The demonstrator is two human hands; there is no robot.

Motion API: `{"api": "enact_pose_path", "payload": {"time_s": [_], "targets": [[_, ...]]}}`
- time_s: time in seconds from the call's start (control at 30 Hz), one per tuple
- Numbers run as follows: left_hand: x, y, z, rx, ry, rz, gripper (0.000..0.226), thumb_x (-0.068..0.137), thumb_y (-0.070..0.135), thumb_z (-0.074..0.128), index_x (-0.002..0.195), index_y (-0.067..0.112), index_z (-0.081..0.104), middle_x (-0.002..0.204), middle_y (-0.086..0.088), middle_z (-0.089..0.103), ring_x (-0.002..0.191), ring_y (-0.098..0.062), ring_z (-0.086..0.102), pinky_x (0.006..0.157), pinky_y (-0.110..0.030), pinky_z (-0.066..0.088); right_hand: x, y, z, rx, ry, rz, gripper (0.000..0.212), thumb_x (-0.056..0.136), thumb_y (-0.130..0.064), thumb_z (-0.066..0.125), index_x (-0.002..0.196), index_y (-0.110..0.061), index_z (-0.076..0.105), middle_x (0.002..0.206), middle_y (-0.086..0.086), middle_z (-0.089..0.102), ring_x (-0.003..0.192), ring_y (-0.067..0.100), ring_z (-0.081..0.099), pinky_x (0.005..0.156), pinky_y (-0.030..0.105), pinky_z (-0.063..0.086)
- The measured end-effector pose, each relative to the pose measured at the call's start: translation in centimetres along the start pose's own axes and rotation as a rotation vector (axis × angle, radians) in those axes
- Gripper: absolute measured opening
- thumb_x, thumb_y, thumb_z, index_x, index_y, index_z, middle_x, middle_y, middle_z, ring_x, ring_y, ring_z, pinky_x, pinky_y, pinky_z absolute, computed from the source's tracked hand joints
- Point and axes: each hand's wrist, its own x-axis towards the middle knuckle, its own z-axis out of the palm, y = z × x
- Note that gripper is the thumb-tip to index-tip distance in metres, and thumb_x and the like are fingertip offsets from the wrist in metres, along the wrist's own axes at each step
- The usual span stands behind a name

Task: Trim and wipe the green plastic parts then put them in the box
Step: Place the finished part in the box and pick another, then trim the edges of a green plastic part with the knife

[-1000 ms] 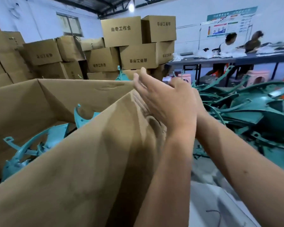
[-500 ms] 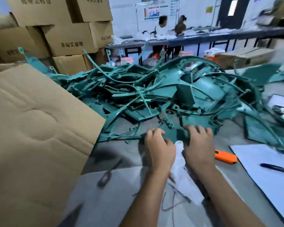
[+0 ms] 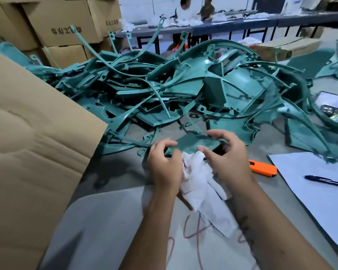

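- The table (image 3: 109,172) is grey and carries everything; a big cardboard box (image 3: 27,152) stands at its left edge, its flap filling the left of the view.
- A tangled pile of green parts (image 3: 183,90) covers the far half of the table, well beyond the hands.
- A white sheet of paper (image 3: 310,182) lies at the right with a dark pen (image 3: 326,181) on it.
- A white cloth (image 3: 201,184) hangs between the two hands, bunched at the top.
- One flat green part (image 3: 195,143) is lifted just in front of the pile, held at both ends.
- The left hand (image 3: 164,164) has its grip curled round the part's left end, with the cloth against its palm side.
- The right hand (image 3: 226,154) grasps the part's right end, fingers bent over the top edge and thumb beneath by the cloth.
- An orange knife (image 3: 262,168) lies on the table just right of the right hand.
- Half a second ago both hands pressed flat on the part at the table; now they have raised it and closed round it.
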Motion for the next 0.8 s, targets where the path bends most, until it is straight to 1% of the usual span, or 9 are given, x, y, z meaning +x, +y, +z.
{"api": "enact_pose_path", "payload": {"time_s": [0.13,0.23,0.33,0.43,0.53,0.6,0.67,0.73,0.8], "targets": [[0.0,0.5,-0.9,-0.247,0.155,0.066,0.02,0.087,0.011,0.054,0.094,0.008,0.072,0.089,-0.006,0.072,0.082,-0.02,0.066,0.075,-0.035,0.055,-0.2,-0.8,-0.8,-0.121,-0.073,-0.34,0.031,0.081,0.003,0.078,0.108,-0.013,0.076,0.104,-0.004,0.067,0.092,0.01,0.067,0.082,0.03,0.056],[-0.2,1.1,-1.5,-0.303,0.277,0.251,0.025,0.094,0.01,0.052,0.114,0.003,0.064,0.113,-0.012,0.066,0.099,-0.014,0.064,0.077,-0.021,0.053,-0.3,-1.1,-0.8,-0.206,0.039,-0.496,0.01,0.088,-0.001,0.078,0.089,-0.01,0.076,0.083,-0.005,0.068,0.078,0.01,0.064,0.071,0.024,0.051],[-0.4,0.9,-1.7,-0.212,0.363,0.456,0.032,0.089,0.003,0.054,0.121,-0.004,0.054,0.128,-0.02,0.051,0.109,-0.028,0.055,0.078,-0.034,0.054,-0.4,-1.5,-0.7,0.133,0.039,-0.303,0.014,0.096,-0.01,0.074,0.083,-0.014,0.071,0.068,0.001,0.067,0.061,0.016,0.066,0.062,0.027,0.051],[-0.2,0.7,-1.4,-0.216,0.447,0.331,0.035,0.087,0.018,0.058,0.115,-0.002,0.05,0.117,-0.018,0.05,0.097,-0.031,0.052,0.074,-0.051,0.05,-0.3,-2.0,-1.5,0.502,-0.052,-0.107,0.01,0.097,-0.024,0.071,0.095,-0.015,0.075,0.068,0.015,0.069,0.054,0.029,0.062,0.055,0.038,0.049],[-0.3,1.7,-1.4,-0.462,0.235,0.152,0.036,0.09,0.035,0.053,0.116,0.01,0.049,0.107,-0.003,0.062,0.094,-0.016,0.061,0.084,-0.038,0.052,-0.3,-2.1,-1.3,0.679,-0.126,0.032,0.02,0.092,-0.035,0.07,0.103,-0.021,0.077,0.068,0.011,0.071,0.054,0.03,0.059,0.055,0.042,0.049],[-0.2,1.6,-1.5,-0.516,0.086,0.186,0.034,0.094,0.035,0.05,0.116,0.01,0.056,0.1,0.01,0.068,0.091,-0.006,0.065,0.081,-0.024,0.05,-0.4,-2.1,-1.1,0.75,-0.125,0.052,0.021,0.092,-0.028,0.067,0.105,-0.015,0.076,0.072,0.006,0.073,0.053,0.019,0.063,0.064,0.038,0.058],[-0.3,1.6,-1.9,-0.484,0.024,0.29,0.031,0.099,0.033,0.048,0.113,0.009,0.06,0.092,0.016,0.069,0.083,0.0,0.063,0.073,-0.016,0.048,-0.3,-2.1,-1.1,0.683,-0.104,0.049,0.02,0.091,-0.029,0.068,0.101,-0.013,0.075,0.071,0.002,0.073,0.051,0.015,0.065,0.054,0.027,0.054],[-0.3,1.5,-2.0,-0.433,-0.06,0.316,0.025,0.102,0.031,0.053,0.112,0.009,0.06,0.094,0.012,0.071,0.083,-0.004,0.065,0.071,-0.023,0.053,0.0,-1.9,-1.2,0.571,-0.103,0.043,0.025,0.091,-0.03,0.069,0.098,-0.006,0.072,0.071,0.008,0.073,0.052,0.018,0.068,0.048,0.025,0.045],[-0.4,1.8,-2.1,-0.372,-0.075,0.287,0.017,0.099,0.02,0.065,0.113,0.015,0.058,0.1,-0.001,0.074,0.091,-0.018,0.072,0.075,-0.041,0.06,0.0,-1.7,-1.4,0.502,-0.116,0.017,0.034,0.096,-0.03,0.068,0.101,0.004,0.068,0.079,0.02,0.071,0.057,0.022,0.071,0.05,0.029,0.048]]}}
